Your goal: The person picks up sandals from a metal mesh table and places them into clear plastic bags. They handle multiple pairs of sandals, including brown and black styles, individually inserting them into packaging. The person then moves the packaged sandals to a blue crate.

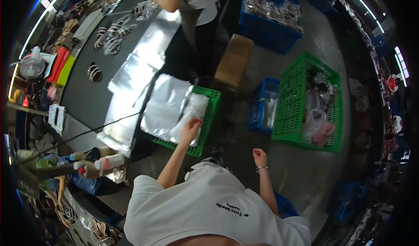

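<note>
My left hand (190,130) is over a stack of clear plastic bags (197,104), its fingers drawn together. Whether a bag's edge is pinched in them is too small to see. Beside these bags lie larger silvery plastic sheets (167,98), and both rest on a green crate (212,104). Off to the right, my right hand (259,158) hangs in front of my body with a bracelet on the wrist. Its fingers are loosely curled and nothing shows in them.
A dark work table (83,95) on the left carries sandals (94,72) and plastic-wrapped pairs. At its far side a co-worker (196,6) stands. On the floor are a cardboard box (234,62), a green crate (288,102) with bagged items, and blue crates (269,31).
</note>
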### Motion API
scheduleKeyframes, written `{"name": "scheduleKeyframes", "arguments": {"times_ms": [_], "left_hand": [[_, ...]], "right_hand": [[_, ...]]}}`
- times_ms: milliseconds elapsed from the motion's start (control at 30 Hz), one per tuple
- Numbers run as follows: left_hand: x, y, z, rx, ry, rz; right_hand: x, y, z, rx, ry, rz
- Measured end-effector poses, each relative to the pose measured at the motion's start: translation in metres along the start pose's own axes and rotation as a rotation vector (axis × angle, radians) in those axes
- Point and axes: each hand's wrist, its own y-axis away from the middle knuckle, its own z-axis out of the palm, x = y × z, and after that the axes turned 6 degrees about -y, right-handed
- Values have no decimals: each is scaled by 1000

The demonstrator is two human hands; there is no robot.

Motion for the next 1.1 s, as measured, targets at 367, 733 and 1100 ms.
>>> {"name": "scheduleKeyframes", "arguments": {"times_ms": [367,733,1100], "left_hand": [[71,-247,165,-207,-83,-179],[49,-444,212,195,-118,-530],[180,-924,158,434,-405,118]], "right_hand": [[-102,-278,-179,490,50,-207],[-99,-521,-202,358,119,274],[-125,-691,-171,-52,535,534]]}}
